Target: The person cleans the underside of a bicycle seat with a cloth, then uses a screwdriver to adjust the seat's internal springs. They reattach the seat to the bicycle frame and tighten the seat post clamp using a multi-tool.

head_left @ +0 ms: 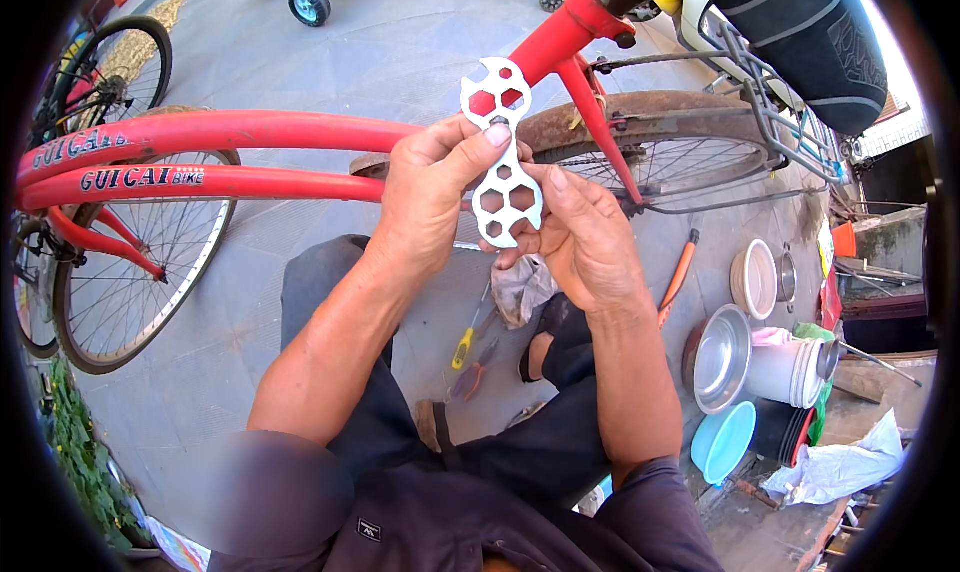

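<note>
A flat silver multi-hole bicycle wrench (507,196) is held upright before me, with hexagonal cutouts in both wide ends. My left hand (428,187) pinches it around the middle, thumb on the face. At its lower right edge, my right hand (588,234) has its fingers closed on the same wrench, the fingertips partly behind it. Just beyond both hands is a red bicycle frame (290,130) with twin curved tubes. Its red fork (603,132) straddles a rusty wheel (690,122).
On the ground lie a yellow-handled screwdriver (463,349), pliers (473,377), a grey rag (523,290) and an orange-handled tool (682,270). Metal and plastic basins (722,360) and white buckets (785,370) stand at right. Another bicycle wheel (115,77) is far left; plants (80,452) edge the near left.
</note>
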`<state>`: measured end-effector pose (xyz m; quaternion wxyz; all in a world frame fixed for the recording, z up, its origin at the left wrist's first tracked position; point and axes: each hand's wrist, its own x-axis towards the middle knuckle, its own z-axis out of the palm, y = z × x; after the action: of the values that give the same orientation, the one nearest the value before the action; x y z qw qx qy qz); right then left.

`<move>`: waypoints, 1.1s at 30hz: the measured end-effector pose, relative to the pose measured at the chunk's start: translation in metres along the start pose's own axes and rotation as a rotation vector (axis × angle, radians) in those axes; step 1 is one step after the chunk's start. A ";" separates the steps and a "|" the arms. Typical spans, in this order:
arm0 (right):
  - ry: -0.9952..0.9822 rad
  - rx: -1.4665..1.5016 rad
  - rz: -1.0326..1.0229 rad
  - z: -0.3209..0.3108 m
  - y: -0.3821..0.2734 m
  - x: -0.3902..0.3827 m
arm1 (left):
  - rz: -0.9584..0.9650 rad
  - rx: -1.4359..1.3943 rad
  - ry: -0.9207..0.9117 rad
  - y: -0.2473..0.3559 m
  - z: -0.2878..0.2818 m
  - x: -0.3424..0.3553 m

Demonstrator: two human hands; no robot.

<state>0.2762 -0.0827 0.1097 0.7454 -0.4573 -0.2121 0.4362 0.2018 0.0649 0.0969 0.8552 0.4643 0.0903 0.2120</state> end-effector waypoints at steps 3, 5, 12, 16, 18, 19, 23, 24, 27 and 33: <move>0.048 -0.093 -0.040 -0.003 0.002 0.001 | -0.047 -0.020 -0.027 0.005 0.000 -0.001; 0.075 -0.193 -0.077 -0.007 0.001 0.001 | -0.039 0.023 -0.026 0.004 0.000 -0.001; 0.296 -0.313 -0.282 -0.018 -0.015 -0.003 | -0.030 0.240 -0.055 0.003 0.003 -0.002; 0.259 -0.258 -0.284 -0.022 -0.018 -0.008 | -0.068 0.256 -0.082 0.002 0.004 -0.004; 0.249 -0.250 -0.266 -0.020 -0.016 -0.009 | -0.064 0.286 -0.103 0.001 0.004 -0.004; 0.245 -0.245 -0.257 -0.019 -0.015 -0.010 | -0.059 0.303 -0.116 0.000 0.005 -0.004; 0.230 -0.314 -0.266 -0.018 -0.014 -0.012 | -0.028 0.359 -0.158 -0.005 0.005 -0.006; 0.228 -0.316 -0.269 -0.017 -0.014 -0.012 | -0.022 0.351 -0.163 -0.005 0.007 -0.007; 0.223 -0.331 -0.272 -0.017 -0.013 -0.012 | 0.005 0.333 -0.174 -0.006 0.012 -0.009; 0.251 -0.305 -0.257 -0.015 -0.012 -0.012 | 0.050 0.339 -0.173 -0.005 0.012 -0.010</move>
<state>0.2860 -0.1028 0.1139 0.7375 -0.5846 -0.2375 0.2404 0.1983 0.0488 0.0989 0.7636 0.6204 0.0394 0.1743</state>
